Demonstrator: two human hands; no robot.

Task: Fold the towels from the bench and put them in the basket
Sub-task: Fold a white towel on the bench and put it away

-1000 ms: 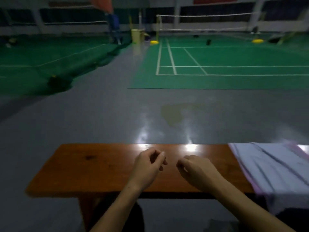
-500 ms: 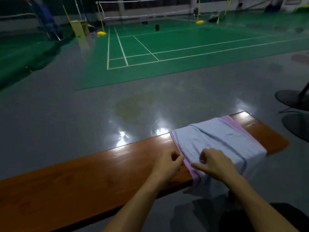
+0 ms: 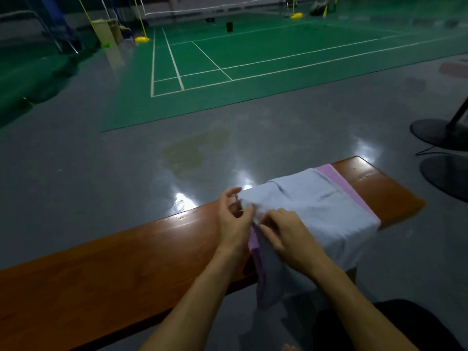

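Our left hand (image 3: pixel 234 224) and right hand (image 3: pixel 287 233) each hold a pinch grip on the near-left edge of the pale blue cloth towel (image 3: pixel 319 211), which drapes the glossy brown wooden worktop (image 3: pixel 152 249). Risk: lifting may drag the pink towel (image 3: pixel 339 183) beneath along.

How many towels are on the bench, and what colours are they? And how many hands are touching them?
Light blue towel: 1, on top
Pink towel: 1, underneath, only its edges show
Hands at the towels: 2, left hand and right hand, both at the left edge of the pile
Wooden bench: 1
Total: 5 things
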